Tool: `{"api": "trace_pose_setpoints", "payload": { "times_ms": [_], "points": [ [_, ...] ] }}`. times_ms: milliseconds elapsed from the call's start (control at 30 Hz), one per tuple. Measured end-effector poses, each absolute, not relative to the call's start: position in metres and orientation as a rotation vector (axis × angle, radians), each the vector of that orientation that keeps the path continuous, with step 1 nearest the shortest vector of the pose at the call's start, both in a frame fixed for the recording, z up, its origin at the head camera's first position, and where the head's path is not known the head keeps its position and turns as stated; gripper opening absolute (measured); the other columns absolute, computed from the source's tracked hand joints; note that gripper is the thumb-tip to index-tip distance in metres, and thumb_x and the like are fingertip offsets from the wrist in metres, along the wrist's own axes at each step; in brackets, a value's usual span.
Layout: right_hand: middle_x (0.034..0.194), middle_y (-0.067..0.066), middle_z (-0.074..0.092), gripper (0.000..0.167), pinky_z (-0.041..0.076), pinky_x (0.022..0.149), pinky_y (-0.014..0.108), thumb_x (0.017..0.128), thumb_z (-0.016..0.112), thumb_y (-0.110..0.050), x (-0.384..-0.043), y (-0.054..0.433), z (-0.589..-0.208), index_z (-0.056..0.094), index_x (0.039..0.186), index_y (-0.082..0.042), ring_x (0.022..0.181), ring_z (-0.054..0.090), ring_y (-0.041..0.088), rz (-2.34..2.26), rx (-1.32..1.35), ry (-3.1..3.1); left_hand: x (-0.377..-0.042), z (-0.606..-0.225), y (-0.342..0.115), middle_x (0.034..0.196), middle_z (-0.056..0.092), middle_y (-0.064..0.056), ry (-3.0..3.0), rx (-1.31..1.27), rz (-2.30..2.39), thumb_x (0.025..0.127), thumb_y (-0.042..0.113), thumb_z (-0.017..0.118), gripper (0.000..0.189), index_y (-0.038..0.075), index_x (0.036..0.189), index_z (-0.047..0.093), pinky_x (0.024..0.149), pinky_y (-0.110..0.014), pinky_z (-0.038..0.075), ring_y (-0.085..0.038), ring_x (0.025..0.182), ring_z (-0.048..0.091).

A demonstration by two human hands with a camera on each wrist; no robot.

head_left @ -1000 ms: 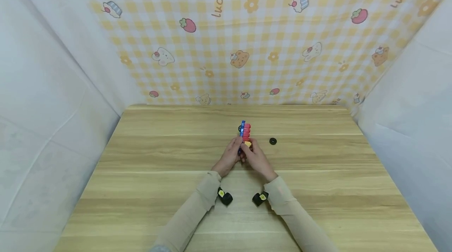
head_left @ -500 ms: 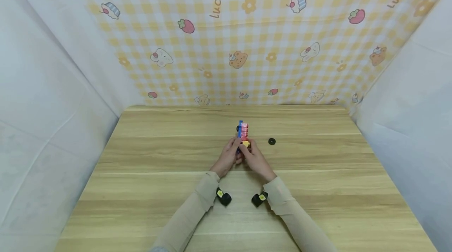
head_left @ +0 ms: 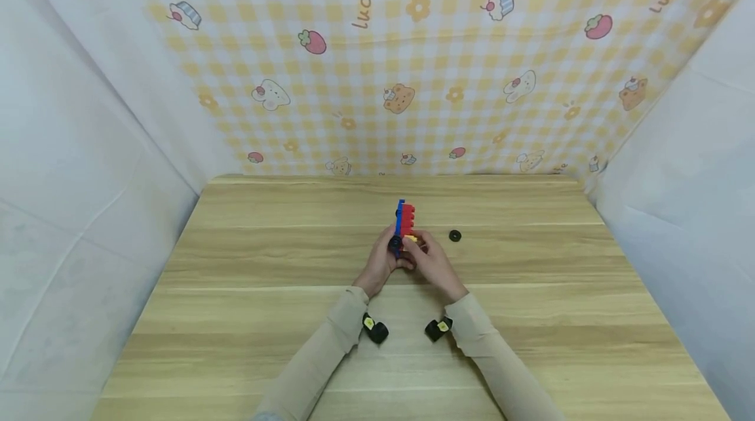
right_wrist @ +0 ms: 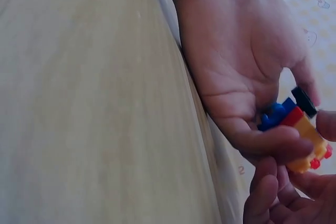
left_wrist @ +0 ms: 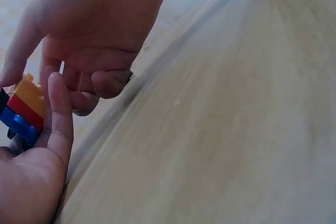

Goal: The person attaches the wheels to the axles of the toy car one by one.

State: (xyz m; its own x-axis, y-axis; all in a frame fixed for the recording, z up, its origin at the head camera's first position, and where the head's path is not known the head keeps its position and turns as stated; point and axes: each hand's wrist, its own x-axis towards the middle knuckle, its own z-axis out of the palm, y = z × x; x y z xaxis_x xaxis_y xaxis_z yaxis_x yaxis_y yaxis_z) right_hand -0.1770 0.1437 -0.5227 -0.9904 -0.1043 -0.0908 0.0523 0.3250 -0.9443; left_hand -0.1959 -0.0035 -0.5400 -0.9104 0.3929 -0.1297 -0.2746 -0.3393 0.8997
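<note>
A toy car of building bricks (head_left: 407,216) stands on end between my hands, with a blue base, a row of red bricks and a yellow brick (right_wrist: 306,125) near the bottom. Black wheels sit along the blue side; the nearer wheel (head_left: 394,244) lies by the fingers. My left hand (head_left: 374,268) grips the car from the left and below, its fingers partly behind it. From the right, my right hand (head_left: 438,269) holds the lower end, thumb at the yellow brick and wheel. In the left wrist view, the brick layers (left_wrist: 26,109) show between both hands' fingers.
A loose black wheel (head_left: 455,235) lies on the wooden table (head_left: 531,263) to the right of the hands. Behind the table hangs a yellow checked cloth (head_left: 436,60), and white sheets flank both sides. A black camera is strapped at each wrist.
The nearer wheel, hidden under the left thumb before, now shows on the blue side. My right hand has shifted slightly right, and the car has turned a little between the hands.
</note>
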Motion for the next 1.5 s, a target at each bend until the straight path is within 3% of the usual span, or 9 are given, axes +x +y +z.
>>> {"api": "trace_pose_setpoints", "payload": {
  "times_ms": [233,433,633,767,967,1100,1267,1500],
  "points": [
    [0.097,0.015,0.06,0.046,0.047,0.061,0.024,0.102,0.049,-0.049,-0.179,0.164,-0.518,0.06,0.122,-0.009,0.073,0.055,0.017,-1.886,0.135,2.498,-0.197,-0.542,-0.003,0.093,0.062,-0.008,1.457,0.132,2.287,0.107,0.05,0.031,0.055,0.009,0.142,0.039,0.068,-0.03,0.056,-0.015,0.074,0.064],
    [0.091,0.011,0.059,0.029,0.044,0.064,0.019,0.101,0.057,-0.033,-0.178,0.198,-0.522,0.06,0.108,-0.005,0.075,0.055,0.015,-2.077,0.422,2.592,-0.197,-0.545,0.0,0.09,0.061,-0.01,1.439,0.146,2.272,0.107,0.048,0.034,0.047,0.007,0.13,0.041,0.071,-0.03,0.056,-0.018,0.076,0.064],
    [0.094,0.002,0.054,0.026,0.04,0.066,0.018,0.097,0.063,-0.021,-0.18,0.225,-0.531,0.059,0.111,0.0,0.078,0.047,0.011,-1.974,0.492,2.779,-0.196,-0.545,-0.001,0.092,0.06,-0.01,1.456,0.147,2.27,0.106,0.049,0.036,0.048,0.009,0.131,0.042,0.07,-0.029,0.055,-0.016,0.076,0.063],
    [0.107,0.011,0.053,0.035,0.039,0.077,0.024,0.093,0.069,-0.019,-0.183,0.234,-0.536,0.058,0.118,0.002,0.09,0.047,0.017,-1.806,0.448,2.88,-0.197,-0.543,-0.002,0.093,0.06,-0.01,1.462,0.147,2.276,0.107,0.048,0.034,0.047,0.009,0.132,0.041,0.07,-0.029,0.055,-0.017,0.077,0.063],
    [0.129,0.022,0.046,0.059,0.034,0.098,0.047,0.087,0.076,-0.032,-0.184,0.237,-0.537,0.056,0.134,-0.003,0.117,0.042,0.037,-1.448,0.272,2.951,-0.199,-0.542,-0.003,0.105,0.059,-0.007,1.432,0.113,2.314,0.107,0.046,0.038,0.049,0.01,0.14,0.036,0.081,-0.036,0.06,-0.023,0.088,0.07],
    [0.135,0.023,0.045,0.062,0.031,0.102,0.053,0.086,0.076,-0.037,-0.185,0.236,-0.539,0.056,0.135,-0.003,0.123,0.038,0.041,-1.349,0.25,2.989,-0.199,-0.54,-0.003,0.122,0.056,-0.02,1.411,0.13,2.326,0.105,0.047,0.043,0.052,0.011,0.141,0.034,0.091,-0.044,0.058,-0.03,0.1,0.072],
    [0.131,0.024,0.048,0.057,0.03,0.099,0.052,0.087,0.076,-0.036,-0.187,0.233,-0.543,0.061,0.129,-0.001,0.12,0.039,0.041,-1.268,0.232,3.058,-0.197,-0.539,-0.003,0.136,0.046,-0.034,1.406,0.144,2.312,0.105,0.047,0.043,0.049,0.011,0.138,0.037,0.095,-0.044,0.056,-0.028,0.103,0.072],
    [0.13,0.025,0.049,0.046,0.028,0.1,0.055,0.089,0.073,-0.035,-0.188,0.23,-0.545,0.066,0.12,-0.002,0.119,0.037,0.04,-1.259,0.236,3.086,-0.196,-0.541,-0.003,0.12,0.057,-0.017,1.398,0.161,2.323,0.105,0.048,0.044,0.048,0.012,0.135,0.038,0.097,-0.046,0.054,-0.033,0.111,0.069]
  ]
}}
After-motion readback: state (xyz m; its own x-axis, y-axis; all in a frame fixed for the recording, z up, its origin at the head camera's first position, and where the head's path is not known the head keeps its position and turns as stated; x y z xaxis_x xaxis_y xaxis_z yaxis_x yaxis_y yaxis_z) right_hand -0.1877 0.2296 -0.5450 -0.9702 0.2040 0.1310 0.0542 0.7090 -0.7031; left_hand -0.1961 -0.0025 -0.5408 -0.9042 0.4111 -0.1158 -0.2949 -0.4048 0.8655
